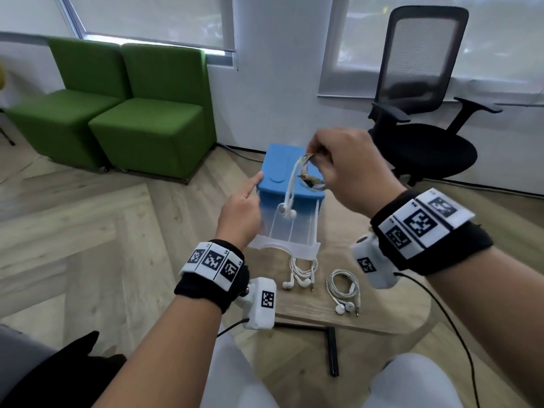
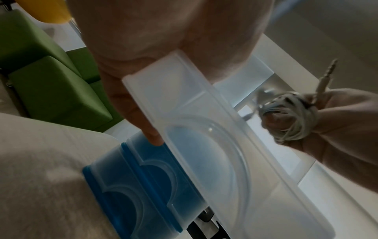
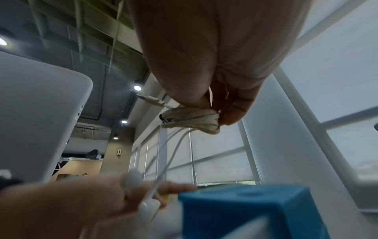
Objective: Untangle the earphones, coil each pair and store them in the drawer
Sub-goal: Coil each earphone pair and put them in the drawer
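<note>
A blue drawer cabinet [image 1: 276,160] stands on the small wooden table [image 1: 382,313], its translucent top drawer [image 1: 282,248] pulled out towards me. My left hand [image 1: 250,189] holds the drawer's left wall [image 2: 204,129], index finger stretched forward against the blue casing [image 2: 143,186]. My right hand [image 1: 312,159] pinches a coiled pair of white earphones [image 1: 309,178] above the drawer. Its earbuds [image 1: 287,212] dangle down over the drawer. The coil [image 3: 190,119] and its plug [image 2: 327,72] show clearly. Two more white pairs lie on the table: one [image 1: 300,273] at the drawer's front, one coiled [image 1: 344,287] to the right.
Green sofa seats [image 1: 132,113] stand at the back left and a black office chair [image 1: 421,128] at the back right. A black rod [image 1: 332,354] lies on the floor below the table's near edge. Wrist-camera cables hang from both arms.
</note>
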A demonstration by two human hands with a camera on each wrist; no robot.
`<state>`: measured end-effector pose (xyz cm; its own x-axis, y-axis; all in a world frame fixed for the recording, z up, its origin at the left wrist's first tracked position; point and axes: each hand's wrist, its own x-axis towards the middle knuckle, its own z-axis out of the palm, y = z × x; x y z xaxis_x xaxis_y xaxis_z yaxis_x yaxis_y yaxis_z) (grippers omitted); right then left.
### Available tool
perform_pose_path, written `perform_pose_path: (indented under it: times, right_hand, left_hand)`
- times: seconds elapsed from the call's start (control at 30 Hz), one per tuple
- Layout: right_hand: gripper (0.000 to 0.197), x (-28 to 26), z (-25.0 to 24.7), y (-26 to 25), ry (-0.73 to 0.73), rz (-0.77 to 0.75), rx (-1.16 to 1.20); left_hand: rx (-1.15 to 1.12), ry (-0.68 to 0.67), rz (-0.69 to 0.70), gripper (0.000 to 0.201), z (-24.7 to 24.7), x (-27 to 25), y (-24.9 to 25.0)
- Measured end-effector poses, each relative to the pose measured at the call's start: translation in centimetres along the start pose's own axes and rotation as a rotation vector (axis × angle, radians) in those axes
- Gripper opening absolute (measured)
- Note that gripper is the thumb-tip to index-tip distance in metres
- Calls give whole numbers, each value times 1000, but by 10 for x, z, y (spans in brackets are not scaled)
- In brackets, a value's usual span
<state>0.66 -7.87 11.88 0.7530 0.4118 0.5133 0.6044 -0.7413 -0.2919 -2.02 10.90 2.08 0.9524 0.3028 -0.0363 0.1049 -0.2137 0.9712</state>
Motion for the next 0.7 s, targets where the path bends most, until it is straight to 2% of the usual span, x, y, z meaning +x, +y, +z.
perform_pose_path:
  times: [0.13,0.3,0.53,0.7]
  right_hand:
    - [20,-17,37,-5,-123,113,6]
    - [18,-34,58,-11,-150,172,-163]
    - [17,-35,61,-15,-240,200,-377]
    - [27,-38,36,-11,-318,170,-267]
  left_hand:
    - [10,-19,30,55,1,2,-3]
    - [8,-18,18,57,2,3,-3]
    - [10,-4,26,57,3,3,-7]
    - [25,7,53,58,2,7,-11]
